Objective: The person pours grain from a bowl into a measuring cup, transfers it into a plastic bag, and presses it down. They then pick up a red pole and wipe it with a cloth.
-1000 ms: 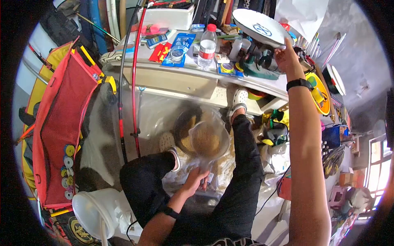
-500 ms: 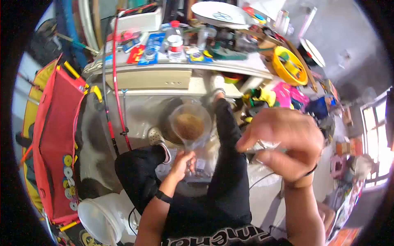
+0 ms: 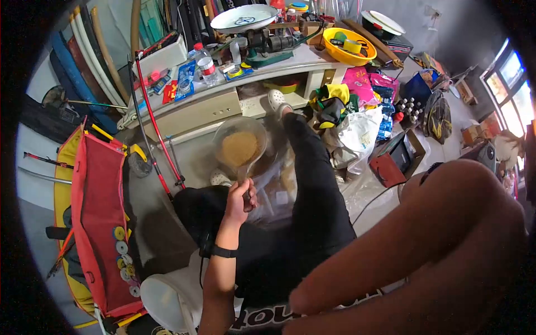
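Observation:
My left hand (image 3: pixel 242 198) is closed around the handle of a clear plastic scoop (image 3: pixel 240 123). Light brown powder or fine grain (image 3: pixel 240 148) lies in its bowl, which is held out between my knees above the floor. Very large in the lower right, my right hand (image 3: pixel 419 245) is raised close to the camera. Its index finger and thumb point left and come near each other at the bottom edge. Whatever lies between their tips cannot be made out. Below the scoop is a clear plastic bag (image 3: pixel 274 192), partly hidden by it and my legs.
A cluttered bench (image 3: pixel 262 72) stands ahead with a scale pan (image 3: pixel 244 18), a bottle (image 3: pixel 205 66) and a yellow basin (image 3: pixel 349 50). A red open bag (image 3: pixel 100 206) and white bucket (image 3: pixel 167 298) are at left. Red-and-black rods (image 3: pixel 152 123) lean there. Bags (image 3: pixel 357 134) lie at right.
My right hand has come up much closer to the camera; the whitish thing in its pinch no longer shows. The scoop stays in my left hand, and the view has shifted.

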`<state>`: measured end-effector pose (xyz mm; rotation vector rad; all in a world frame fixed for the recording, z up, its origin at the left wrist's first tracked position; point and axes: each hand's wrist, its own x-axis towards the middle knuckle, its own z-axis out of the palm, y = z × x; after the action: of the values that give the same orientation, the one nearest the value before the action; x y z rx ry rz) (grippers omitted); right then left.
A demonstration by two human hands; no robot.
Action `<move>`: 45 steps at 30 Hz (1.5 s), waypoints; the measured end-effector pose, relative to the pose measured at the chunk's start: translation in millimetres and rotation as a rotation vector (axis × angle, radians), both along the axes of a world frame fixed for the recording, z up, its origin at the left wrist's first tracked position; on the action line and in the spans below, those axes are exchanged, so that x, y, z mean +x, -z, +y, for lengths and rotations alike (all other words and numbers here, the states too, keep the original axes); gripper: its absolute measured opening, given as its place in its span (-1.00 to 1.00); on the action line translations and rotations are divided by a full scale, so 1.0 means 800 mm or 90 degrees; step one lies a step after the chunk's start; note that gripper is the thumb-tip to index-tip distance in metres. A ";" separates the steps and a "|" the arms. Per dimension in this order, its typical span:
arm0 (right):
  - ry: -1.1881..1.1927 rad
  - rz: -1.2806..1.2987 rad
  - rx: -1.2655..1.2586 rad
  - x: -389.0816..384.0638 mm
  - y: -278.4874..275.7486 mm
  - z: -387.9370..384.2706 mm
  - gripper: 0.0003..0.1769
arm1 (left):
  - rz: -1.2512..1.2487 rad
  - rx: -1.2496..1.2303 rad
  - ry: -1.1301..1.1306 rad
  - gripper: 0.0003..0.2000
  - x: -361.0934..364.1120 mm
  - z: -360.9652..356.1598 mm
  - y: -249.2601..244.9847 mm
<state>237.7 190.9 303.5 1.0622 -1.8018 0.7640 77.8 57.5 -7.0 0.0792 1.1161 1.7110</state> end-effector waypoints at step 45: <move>0.113 -0.899 -0.983 -0.210 0.395 0.239 -0.75 | 0.444 -0.399 0.025 -0.58 -0.255 0.271 0.319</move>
<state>70.1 382.5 -12.3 -0.8962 -1.3475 2.4763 -125.8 274.0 -262.1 0.3158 2.1057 1.2409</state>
